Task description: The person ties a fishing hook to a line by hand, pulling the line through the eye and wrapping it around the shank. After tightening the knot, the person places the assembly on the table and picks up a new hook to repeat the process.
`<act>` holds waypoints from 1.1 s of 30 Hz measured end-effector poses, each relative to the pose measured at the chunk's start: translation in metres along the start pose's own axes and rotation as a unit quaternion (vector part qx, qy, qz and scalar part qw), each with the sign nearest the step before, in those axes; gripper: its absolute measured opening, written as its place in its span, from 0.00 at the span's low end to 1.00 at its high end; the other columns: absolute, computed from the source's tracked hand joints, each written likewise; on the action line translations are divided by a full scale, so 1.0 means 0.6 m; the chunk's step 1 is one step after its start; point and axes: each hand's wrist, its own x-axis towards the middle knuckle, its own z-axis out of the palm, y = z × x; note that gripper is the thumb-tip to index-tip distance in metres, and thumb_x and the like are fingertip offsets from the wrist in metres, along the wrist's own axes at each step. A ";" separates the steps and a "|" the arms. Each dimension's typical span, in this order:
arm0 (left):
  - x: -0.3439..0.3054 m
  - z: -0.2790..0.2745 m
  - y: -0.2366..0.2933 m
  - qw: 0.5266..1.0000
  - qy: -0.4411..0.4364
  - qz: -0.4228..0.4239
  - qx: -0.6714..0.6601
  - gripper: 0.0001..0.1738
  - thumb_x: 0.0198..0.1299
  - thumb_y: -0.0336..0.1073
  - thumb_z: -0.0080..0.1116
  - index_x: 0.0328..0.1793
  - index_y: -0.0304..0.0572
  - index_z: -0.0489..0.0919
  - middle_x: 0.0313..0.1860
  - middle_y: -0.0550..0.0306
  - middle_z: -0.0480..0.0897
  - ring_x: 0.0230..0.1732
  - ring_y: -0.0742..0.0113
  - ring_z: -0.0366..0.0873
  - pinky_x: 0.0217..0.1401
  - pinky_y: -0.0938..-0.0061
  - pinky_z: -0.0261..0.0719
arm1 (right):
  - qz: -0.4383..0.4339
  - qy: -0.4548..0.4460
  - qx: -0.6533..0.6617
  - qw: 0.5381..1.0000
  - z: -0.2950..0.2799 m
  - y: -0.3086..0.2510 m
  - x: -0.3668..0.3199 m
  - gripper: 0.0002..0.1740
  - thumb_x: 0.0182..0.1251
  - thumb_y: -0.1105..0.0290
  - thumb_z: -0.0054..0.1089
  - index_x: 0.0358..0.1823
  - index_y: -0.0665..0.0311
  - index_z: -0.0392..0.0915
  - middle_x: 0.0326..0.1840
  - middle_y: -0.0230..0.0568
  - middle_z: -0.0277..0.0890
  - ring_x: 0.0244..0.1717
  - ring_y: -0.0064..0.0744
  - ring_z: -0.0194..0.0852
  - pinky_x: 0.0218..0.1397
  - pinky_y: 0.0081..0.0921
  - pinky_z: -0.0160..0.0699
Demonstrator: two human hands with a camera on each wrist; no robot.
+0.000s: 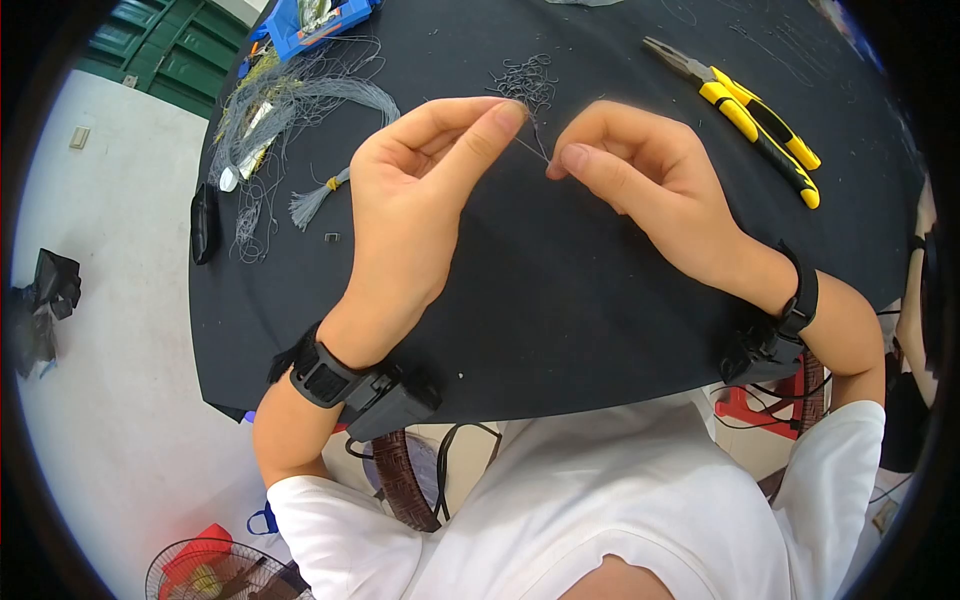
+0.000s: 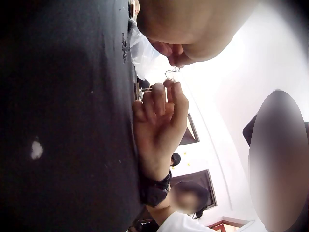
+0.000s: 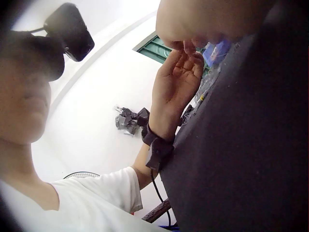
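My left hand [image 1: 415,195] pinches a fine grey fishing line [image 1: 530,149] between thumb and forefinger, above the black table. The strand runs across a short gap to my right hand [image 1: 650,180], whose thumb and curled forefinger pinch its other end. In the left wrist view a small fish hook [image 2: 170,73] shows in the gap between both sets of fingertips; I cannot tell which hand bears it. Just beyond the fingers lies a tangled pile of dark fish hooks [image 1: 528,80]. The right wrist view shows the hands close together, the hook hidden there.
Yellow-and-black pliers [image 1: 760,125] lie at the right. Loose grey line [image 1: 300,105] spreads over the left side, with a tied bundle [image 1: 320,203] near it. A blue container [image 1: 315,25] stands at the far left, and a black object [image 1: 204,222] lies by the left edge.
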 end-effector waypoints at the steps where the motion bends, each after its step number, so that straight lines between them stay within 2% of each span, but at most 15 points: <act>1: 0.000 -0.001 0.001 1.000 0.002 -0.007 -0.019 0.10 0.55 0.29 0.59 0.41 0.30 0.79 0.36 0.55 0.81 0.39 0.75 0.78 0.45 0.84 0.74 | -0.006 -0.001 -0.008 1.000 0.000 0.004 0.000 0.07 0.60 0.70 0.56 0.32 0.68 0.75 0.15 0.19 0.59 0.16 0.06 0.50 0.18 0.11 0.46; 5: -0.003 -0.005 0.002 0.994 -0.047 -0.028 -0.098 0.10 0.60 0.30 0.53 0.44 0.32 0.78 0.43 0.53 0.79 0.45 0.71 0.76 0.56 0.74 0.72 | -0.024 -0.002 -0.041 0.999 -0.004 0.016 0.000 0.07 0.60 0.70 0.56 0.32 0.68 0.75 0.14 0.19 0.58 0.16 0.06 0.49 0.18 0.12 0.46; 8: -0.003 0.002 0.004 0.990 -0.014 -0.043 -0.134 0.09 0.57 0.29 0.56 0.42 0.31 0.78 0.39 0.53 0.80 0.41 0.70 0.78 0.51 0.75 0.77 | -0.019 -0.002 -0.053 0.998 -0.003 0.013 -0.001 0.07 0.60 0.70 0.56 0.32 0.68 0.75 0.14 0.19 0.57 0.16 0.06 0.48 0.18 0.12 0.45; 14: -0.003 0.004 0.005 0.989 -0.012 -0.067 -0.133 0.10 0.57 0.31 0.57 0.43 0.32 0.78 0.39 0.54 0.80 0.40 0.74 0.78 0.43 0.81 0.77 | -0.008 -0.003 -0.044 0.999 0.000 0.013 0.000 0.07 0.59 0.70 0.57 0.32 0.68 0.75 0.14 0.19 0.57 0.15 0.06 0.48 0.18 0.12 0.45; 17: -0.003 0.007 0.006 0.991 -0.016 -0.066 -0.115 0.10 0.57 0.31 0.58 0.42 0.32 0.78 0.37 0.57 0.81 0.34 0.79 0.75 0.36 0.86 0.73 | -0.011 -0.014 -0.047 0.999 0.001 0.007 -0.002 0.06 0.58 0.71 0.57 0.32 0.67 0.75 0.14 0.19 0.57 0.15 0.06 0.48 0.18 0.12 0.45; 20: -0.005 0.003 0.006 0.992 -0.041 -0.079 -0.088 0.11 0.60 0.32 0.54 0.45 0.35 0.78 0.44 0.58 0.78 0.42 0.81 0.72 0.35 0.91 0.69 | -0.023 -0.015 -0.064 0.998 -0.001 0.006 -0.001 0.06 0.58 0.72 0.57 0.33 0.67 0.75 0.14 0.19 0.58 0.15 0.06 0.48 0.18 0.11 0.45; 23: -0.002 0.009 0.006 0.993 -0.011 -0.067 -0.102 0.10 0.56 0.32 0.60 0.41 0.33 0.79 0.34 0.60 0.81 0.25 0.85 0.66 0.27 0.91 0.63 | -0.046 -0.007 -0.063 0.997 -0.002 0.007 -0.001 0.05 0.58 0.73 0.56 0.32 0.67 0.74 0.15 0.20 0.59 0.16 0.06 0.50 0.18 0.10 0.47; 27: -0.001 0.001 0.003 0.994 -0.024 -0.068 -0.080 0.10 0.57 0.31 0.58 0.42 0.33 0.79 0.36 0.59 0.80 0.25 0.86 0.65 0.26 0.91 0.60 | -0.081 0.002 0.005 0.997 -0.005 0.007 -0.004 0.04 0.59 0.74 0.54 0.31 0.68 0.71 0.18 0.21 0.62 0.19 0.06 0.54 0.21 0.10 0.51; 30: -0.003 0.000 0.004 0.996 -0.037 -0.068 -0.055 0.10 0.59 0.31 0.55 0.44 0.33 0.79 0.40 0.57 0.79 0.25 0.86 0.62 0.26 0.91 0.58 | -0.033 0.017 0.026 0.999 -0.011 -0.005 -0.004 0.06 0.61 0.70 0.51 0.31 0.65 0.70 0.23 0.25 0.65 0.24 0.09 0.55 0.28 0.11 0.53; 33: -0.004 0.006 0.005 0.997 -0.028 -0.061 -0.038 0.09 0.58 0.30 0.55 0.43 0.33 0.79 0.39 0.58 0.80 0.23 0.87 0.59 0.26 0.91 0.57 | -0.031 0.034 -0.015 0.999 -0.015 -0.003 -0.002 0.07 0.62 0.68 0.51 0.32 0.65 0.71 0.23 0.24 0.64 0.23 0.10 0.53 0.27 0.11 0.51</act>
